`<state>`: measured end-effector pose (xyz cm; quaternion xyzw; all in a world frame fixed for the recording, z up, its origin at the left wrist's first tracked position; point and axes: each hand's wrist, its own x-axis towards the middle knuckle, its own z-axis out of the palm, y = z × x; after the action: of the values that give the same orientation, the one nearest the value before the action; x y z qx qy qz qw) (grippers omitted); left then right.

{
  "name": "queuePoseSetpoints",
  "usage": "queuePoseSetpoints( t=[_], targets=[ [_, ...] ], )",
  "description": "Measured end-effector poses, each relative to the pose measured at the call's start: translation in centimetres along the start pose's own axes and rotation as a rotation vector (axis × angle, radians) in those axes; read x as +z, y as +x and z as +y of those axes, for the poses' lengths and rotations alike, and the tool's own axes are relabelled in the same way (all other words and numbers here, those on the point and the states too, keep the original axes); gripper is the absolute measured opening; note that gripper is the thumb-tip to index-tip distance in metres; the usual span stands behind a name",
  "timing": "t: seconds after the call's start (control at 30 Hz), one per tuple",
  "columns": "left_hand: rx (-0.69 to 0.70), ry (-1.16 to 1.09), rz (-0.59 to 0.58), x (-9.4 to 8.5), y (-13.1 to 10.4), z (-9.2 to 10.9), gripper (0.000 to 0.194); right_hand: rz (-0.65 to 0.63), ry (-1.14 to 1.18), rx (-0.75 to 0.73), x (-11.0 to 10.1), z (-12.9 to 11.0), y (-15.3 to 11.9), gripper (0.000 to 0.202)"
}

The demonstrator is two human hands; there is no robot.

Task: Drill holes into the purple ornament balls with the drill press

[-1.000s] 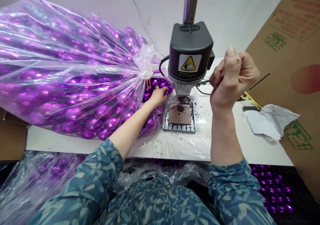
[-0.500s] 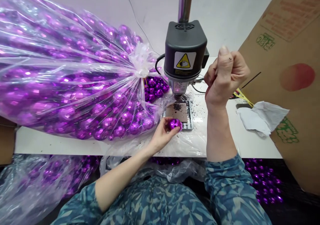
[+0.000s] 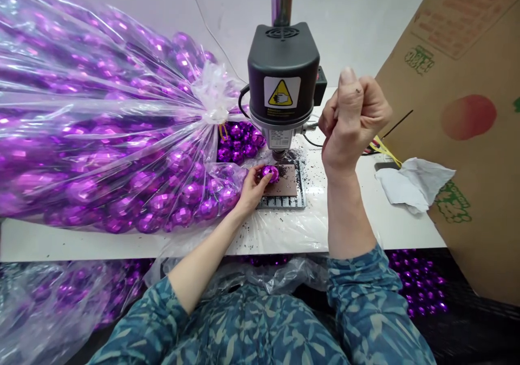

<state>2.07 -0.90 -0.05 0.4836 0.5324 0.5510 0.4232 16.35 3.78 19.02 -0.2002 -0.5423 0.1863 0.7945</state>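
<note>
A shiny purple faceted ball (image 3: 270, 174) is held between the thumb and fingers of my left hand (image 3: 254, 190), over the left part of a brown pad on a metal plate (image 3: 301, 198). Just above the ball hangs the lower end of a black drill press (image 3: 283, 70) with a yellow warning label. My right hand (image 3: 352, 121) is raised to the right of the press, its fingers wrapped round the press's lever (image 3: 312, 126), most of which the fist hides. Dark shavings lie around the plate.
A large clear bag of purple balls (image 3: 134, 170) fills the left side. More purple balls (image 3: 239, 144) lie behind the plate. Crumpled white paper (image 3: 414, 183) and a cardboard box (image 3: 467, 137) are at the right. Plastic film covers the table's front edge.
My left hand has carried the ball away from me, from the plate's front edge to near the drill's lower end. My right hand keeps its grip. The whole view has shifted slightly.
</note>
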Motion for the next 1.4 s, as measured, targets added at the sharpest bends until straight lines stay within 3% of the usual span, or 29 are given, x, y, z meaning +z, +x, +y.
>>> queuePoseSetpoints(
  t=[0.2, 0.53, 0.77, 1.0, 1.17, 1.4],
  targets=[
    [0.12, 0.061, -0.005, 0.7, 0.5, 0.1, 0.051, 0.028, 0.089, -0.041, 0.2, 0.1, 0.1, 0.054],
    [0.22, 0.223, -0.022, 1.3, 0.3, -0.4, 0.053, 0.019, -0.01, 0.028, 0.2, -0.4, -0.2, 0.061],
    [0.212, 0.214, -0.008, 1.6, 0.1, -1.1, 0.058, 0.015, 0.018, -0.026, -0.1, -0.3, -0.4, 0.057],
    [0.22, 0.233, -0.01, 1.6, 0.4, -1.1, 0.058, 0.084, -0.039, -0.019, -0.9, -0.6, -2.4, 0.055],
    [0.231, 0.25, -0.024, 1.5, 0.3, -0.9, 0.056, 0.083, 0.002, -0.101, -1.4, 0.1, -3.3, 0.054],
    [0.264, 0.26, -0.01, 1.4, 0.3, -1.2, 0.056, 0.041, 0.128, -0.357, -1.6, 1.8, -3.5, 0.052]
  ],
)
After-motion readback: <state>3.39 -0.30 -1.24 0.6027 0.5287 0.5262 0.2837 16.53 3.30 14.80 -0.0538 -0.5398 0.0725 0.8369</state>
